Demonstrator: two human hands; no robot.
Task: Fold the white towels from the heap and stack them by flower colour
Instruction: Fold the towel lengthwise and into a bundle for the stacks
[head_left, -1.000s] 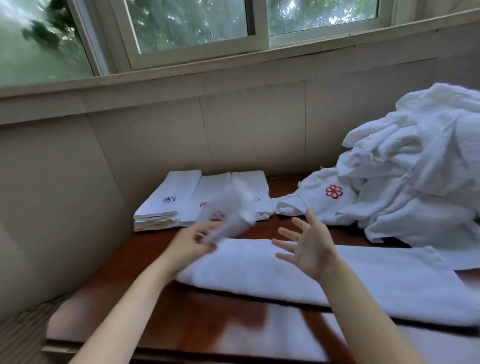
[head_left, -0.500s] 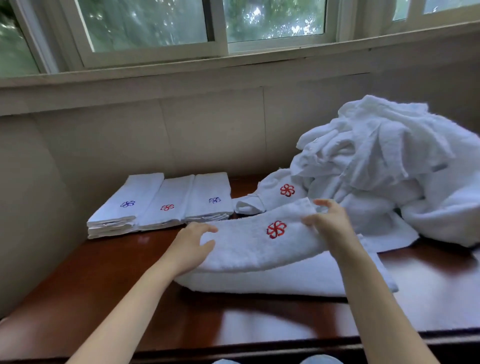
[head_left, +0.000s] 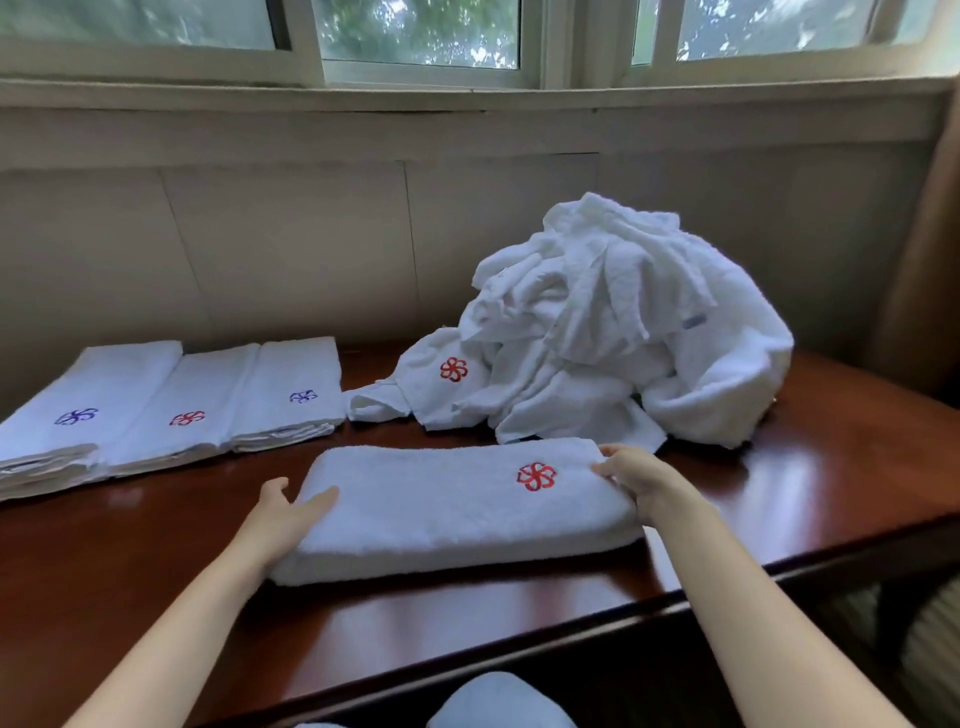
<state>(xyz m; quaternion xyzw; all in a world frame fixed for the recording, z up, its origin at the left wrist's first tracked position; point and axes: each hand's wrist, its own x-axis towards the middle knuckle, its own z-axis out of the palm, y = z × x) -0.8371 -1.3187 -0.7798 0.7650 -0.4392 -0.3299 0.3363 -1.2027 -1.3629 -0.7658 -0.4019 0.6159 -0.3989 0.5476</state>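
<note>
Lying flatter than before, the towel (head_left: 447, 504) is folded double near the table's (head_left: 810, 483) front edge; left hand (head_left: 283, 514) presses one end with straight fingers, right hand (head_left: 636, 475) pinches the other.

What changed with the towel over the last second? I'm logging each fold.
The towel in front went from one long strip to a shorter, thicker fold, red flower up. The left hand let go of the swung end and lies on the left end; the right hand took the right end. Three stacks and heap unchanged.
</note>
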